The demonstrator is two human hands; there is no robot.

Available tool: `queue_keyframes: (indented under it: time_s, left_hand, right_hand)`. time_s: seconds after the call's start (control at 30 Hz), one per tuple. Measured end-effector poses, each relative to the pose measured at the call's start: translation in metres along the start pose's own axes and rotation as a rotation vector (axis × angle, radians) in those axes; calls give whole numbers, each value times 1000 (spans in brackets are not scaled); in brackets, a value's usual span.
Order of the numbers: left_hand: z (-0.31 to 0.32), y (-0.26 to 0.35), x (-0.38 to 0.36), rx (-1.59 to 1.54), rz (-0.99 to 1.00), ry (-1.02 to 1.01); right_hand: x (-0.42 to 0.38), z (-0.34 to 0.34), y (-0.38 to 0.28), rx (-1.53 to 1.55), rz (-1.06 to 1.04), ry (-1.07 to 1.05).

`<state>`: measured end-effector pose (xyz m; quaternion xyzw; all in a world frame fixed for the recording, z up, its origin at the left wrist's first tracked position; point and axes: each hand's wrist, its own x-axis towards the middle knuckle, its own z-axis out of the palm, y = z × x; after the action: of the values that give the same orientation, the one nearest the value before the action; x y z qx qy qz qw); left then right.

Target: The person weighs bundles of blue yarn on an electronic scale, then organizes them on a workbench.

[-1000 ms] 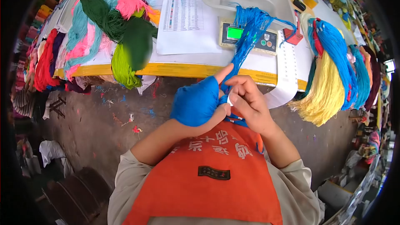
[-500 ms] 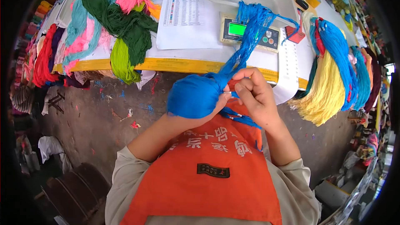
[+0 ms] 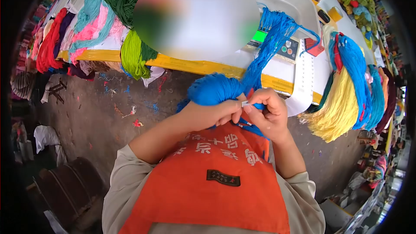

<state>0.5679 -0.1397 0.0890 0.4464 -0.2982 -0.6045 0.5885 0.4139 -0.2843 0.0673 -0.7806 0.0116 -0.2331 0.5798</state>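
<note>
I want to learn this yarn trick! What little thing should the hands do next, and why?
Probably one more wrap. The left hand is bundled in blue yarn, and a long loose length runs up to the table. The right hand pinches the strand beside a small white tag, so it looks ready to guide another turn around the bundle.

Blue yarn hank [image 3: 215, 89], bunched, trailing to table

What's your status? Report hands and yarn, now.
Left hand wrapped in blue yarn. Right hand pinching strands beside it. Strands run up to the scale. Nothing blocking.
</note>
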Motion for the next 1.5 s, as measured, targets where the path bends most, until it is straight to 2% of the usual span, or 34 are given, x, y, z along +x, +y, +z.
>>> queue_keyframes:
  time_s: [0.03,0.1,0.13,0.2,0.3,0.33,0.4,0.47,0.53,0.6,0.63,0.7,0.73,0.8,0.87,0.93,0.97,1.0,1.13,1.17,1.23,1.27,1.37,1.4,1.47,1.5]
  left_hand:
    - [1,0,0,392,205,74]
    - [-2,-8,5,868,605,197]
    - [-1,-11,5,868,605,196]
    - [2,-15,1,702,422,218]
    - [2,-17,4,639,374,268]
    - [5,-18,6,638,376,267]
    - [11,-22,10,406,447,402]
    - [8,-23,13,435,444,396]
    - [6,-24,13,469,438,391]
    - [7,-25,14,357,433,381]
    - [5,-24,12,358,431,374]
    - [-4,-17,12,738,594,321]
    - [-2,-25,8,633,457,356]
    - [-1,-43,7,172,293,357]
    - [-9,-22,0,543,358,375]
    - [-17,7,-12,698,201,376]
    - [-41,8,-18,692,220,331]
    - [-62,10,-31,573,178,328]
    - [-137,28,-84,668,175,454]
    - [-129,43,-91,694,148,471]
    - [-185,46,-120,651,128,452]
    - [-199,43,-136,662,118,558]
    - [-212,51,-170,694,88,526]
    - [-213,45,-177,601,51,588]
    - [-197,34,-171,595,113,715]
    - [-178,34,-167,549,103,666]
  right_hand:
    - [-1,4,-2,-1,-1,-1]
    - [-3,10,-6,225,154,112]
    - [-2,12,-3,185,150,126]
    - [-2,12,-8,140,155,132]
    - [-1,16,-5,65,121,151]
    - [-1,18,-4,38,82,164]
    - [-2,17,-7,39,115,185]
    - [-3,16,-6,42,149,207]
    - [-4,15,1,-45,96,224]
    - [-5,15,5,-62,100,229]
    - [-5,14,5,-79,103,230]
    - [-2,12,-1,-171,55,202]
    - [-2,13,8,-193,5,187]
    - [-2,8,8,-325,-125,201]
    - [-6,-9,-3,-389,-65,51]
    - [-20,-38,-9,-498,-91,41]
    - [-26,-53,-7,-560,-130,53]
    - [-40,-68,2,-710,-92,68]
    - [-90,-132,-11,-908,34,89]
    - [-103,-144,-13,-981,72,108]
    - [-129,-166,-25,-1003,215,53]
    - [-140,-169,-30,-1057,234,88]
    - [-177,-177,-41,-1083,554,29]
    - [-191,-176,-35,-1066,547,22]
    - [-216,-166,-22,-1076,709,-205]
    - [-230,-160,-14,-1067,696,-212]
